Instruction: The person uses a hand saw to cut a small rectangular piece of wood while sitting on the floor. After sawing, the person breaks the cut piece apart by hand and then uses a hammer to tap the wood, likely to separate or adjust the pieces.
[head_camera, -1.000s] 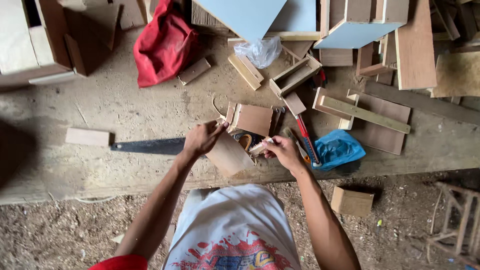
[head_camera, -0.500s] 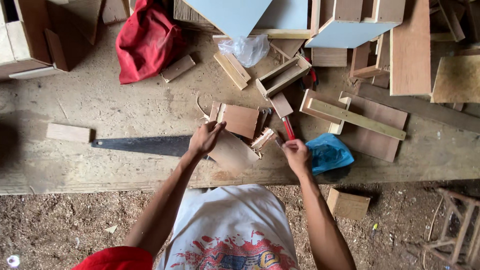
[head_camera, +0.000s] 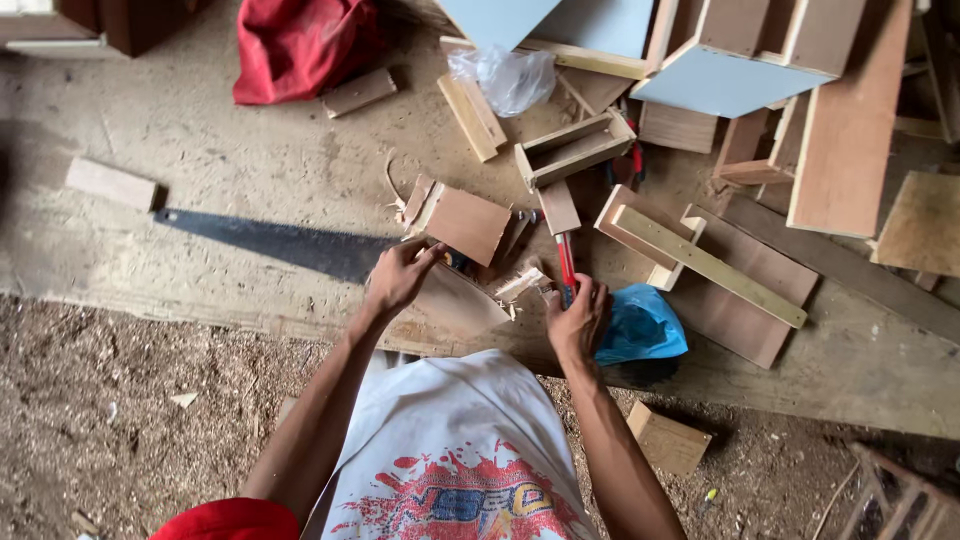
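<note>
My left hand (head_camera: 398, 277) grips the upper edge of a tilted brown wooden panel (head_camera: 462, 300) at the bench's near edge. Just behind the panel stands a small wooden box (head_camera: 466, 223). My right hand (head_camera: 577, 320) is to the right of the panel, its fingers closed round the lower end of a red-handled tool (head_camera: 565, 258) that lies on the bench. Wood shavings (head_camera: 520, 285) lie between the two hands.
A hand saw blade (head_camera: 275, 245) lies to the left, with a wooden block (head_camera: 110, 183) beyond it. A blue bag (head_camera: 642, 325) sits right of my right hand. Wooden frames (head_camera: 700, 260), boards, a red cloth (head_camera: 300, 45) and a plastic bag (head_camera: 510, 75) crowd the back. Another block (head_camera: 668, 438) is on the sawdust floor.
My right hand has left the wooden panel, moved right and closed on the red-handled tool. My left hand stays on the panel.
</note>
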